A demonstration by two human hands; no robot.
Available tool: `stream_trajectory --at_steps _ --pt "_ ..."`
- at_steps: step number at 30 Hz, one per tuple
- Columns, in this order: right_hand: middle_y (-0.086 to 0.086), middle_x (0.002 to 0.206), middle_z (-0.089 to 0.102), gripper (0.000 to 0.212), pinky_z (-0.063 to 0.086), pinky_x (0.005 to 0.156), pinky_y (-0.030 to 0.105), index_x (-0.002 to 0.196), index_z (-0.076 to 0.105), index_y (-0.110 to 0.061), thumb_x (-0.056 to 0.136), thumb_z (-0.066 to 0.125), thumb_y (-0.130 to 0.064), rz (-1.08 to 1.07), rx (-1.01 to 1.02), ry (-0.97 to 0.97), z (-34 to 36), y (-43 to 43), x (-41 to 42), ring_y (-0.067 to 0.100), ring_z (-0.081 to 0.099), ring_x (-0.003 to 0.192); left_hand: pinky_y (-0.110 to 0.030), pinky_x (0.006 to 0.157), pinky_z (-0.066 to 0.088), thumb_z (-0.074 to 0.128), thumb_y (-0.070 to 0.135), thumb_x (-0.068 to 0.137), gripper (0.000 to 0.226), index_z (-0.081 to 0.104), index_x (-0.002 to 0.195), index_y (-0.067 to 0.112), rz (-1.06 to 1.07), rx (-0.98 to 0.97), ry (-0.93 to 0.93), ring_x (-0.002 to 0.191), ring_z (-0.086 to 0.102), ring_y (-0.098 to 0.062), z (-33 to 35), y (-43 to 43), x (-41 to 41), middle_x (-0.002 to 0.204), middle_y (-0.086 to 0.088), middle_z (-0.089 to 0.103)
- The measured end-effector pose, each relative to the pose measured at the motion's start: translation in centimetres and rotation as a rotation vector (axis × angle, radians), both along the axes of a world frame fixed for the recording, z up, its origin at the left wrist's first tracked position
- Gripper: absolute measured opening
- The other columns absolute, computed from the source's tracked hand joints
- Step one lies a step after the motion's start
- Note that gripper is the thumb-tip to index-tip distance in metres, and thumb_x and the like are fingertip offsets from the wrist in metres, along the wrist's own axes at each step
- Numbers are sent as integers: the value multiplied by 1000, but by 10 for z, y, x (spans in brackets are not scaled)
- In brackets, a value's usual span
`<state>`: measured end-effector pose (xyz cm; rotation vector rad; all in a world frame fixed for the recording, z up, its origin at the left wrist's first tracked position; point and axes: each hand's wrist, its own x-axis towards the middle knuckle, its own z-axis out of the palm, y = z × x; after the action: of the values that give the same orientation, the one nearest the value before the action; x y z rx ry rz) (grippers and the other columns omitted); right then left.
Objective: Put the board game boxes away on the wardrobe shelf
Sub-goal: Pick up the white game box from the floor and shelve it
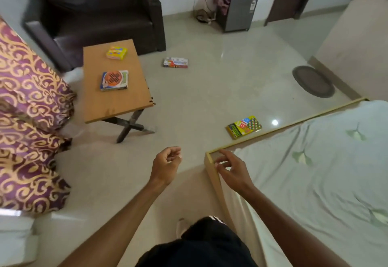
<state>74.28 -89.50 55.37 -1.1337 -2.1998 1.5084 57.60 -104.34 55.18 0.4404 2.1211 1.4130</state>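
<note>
While four board game boxes lie scattered, a yellow box and an orange-and-blue box sit apart on the wooden desk. A white-and-red box lies on the floor beyond it, and a yellow-and-green box lies just beside the bed. Both hands hover empty: the left hand is loosely curled over the floor, and the right hand has relaxed, half-bent fingers above the bed's corner.

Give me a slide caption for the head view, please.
Left hand, right hand empty; yellow box, orange box on table; white box, multicoloured box on floor.
</note>
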Motion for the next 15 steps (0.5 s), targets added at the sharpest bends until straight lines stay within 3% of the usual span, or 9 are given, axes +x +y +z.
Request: stream_trajectory --at_steps 2,5,11,15 --pt "-1 97 67 43 51 68 12 125 57 -20 84 66 -12 11 -21 23 4 20 -41 11 64 80 -20 82 50 64 15 87 20 68 106 22 -3 5 7 94 65 -7 4 20 -37 102 9 70" --pt "-4 97 66 43 53 64 20 126 56 -24 85 67 -15 18 -48 40 -1 63 -113 15 65 81 -19 83 49 64 16 88 21 67 107 22 -6 1 5 95 64 -7 -2 61 -106 103 9 69" --pt "-7 97 67 43 49 62 11 126 56 -25 85 67 -17 35 -26 27 -20 160 -253 3 64 77 -17 82 47 63 18 88 24 67 112 20 -15 -25 1 98 63 -6 -22 152 -245 106 10 68" --pt "-4 96 66 42 48 60 9 125 57 -21 85 67 -14 28 -54 20 -19 232 -343 -5 60 70 -28 87 53 63 23 81 26 67 107 23 -11 -48 -29 97 64 -11 -21 215 -338 105 4 69"
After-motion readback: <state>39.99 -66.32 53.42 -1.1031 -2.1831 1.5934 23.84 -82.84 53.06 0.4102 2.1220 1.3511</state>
